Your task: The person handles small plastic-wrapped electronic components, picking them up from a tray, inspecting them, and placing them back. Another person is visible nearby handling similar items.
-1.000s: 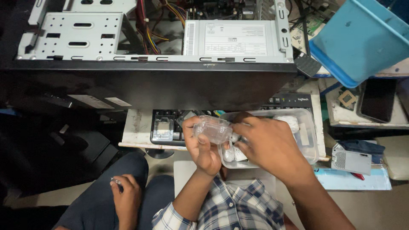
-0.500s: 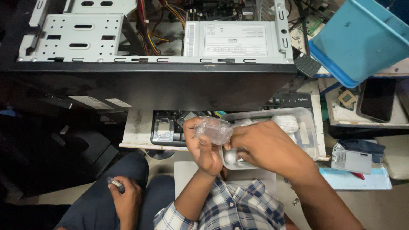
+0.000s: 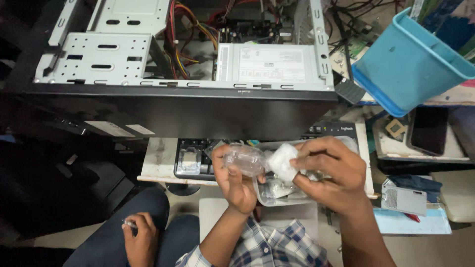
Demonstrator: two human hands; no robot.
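Both my hands are clamped: left hand [image 3: 237, 185] grips a clear plastic piece [image 3: 244, 159], right hand [image 3: 329, 173] pinches a white wad [image 3: 283, 160] beside it.

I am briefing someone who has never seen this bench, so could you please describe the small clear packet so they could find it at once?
Start at the open computer case and come down to the two raised hands. The small clear packet sits in the left hand, with white wadding pinched beside it. It alone is see-through and glossy.
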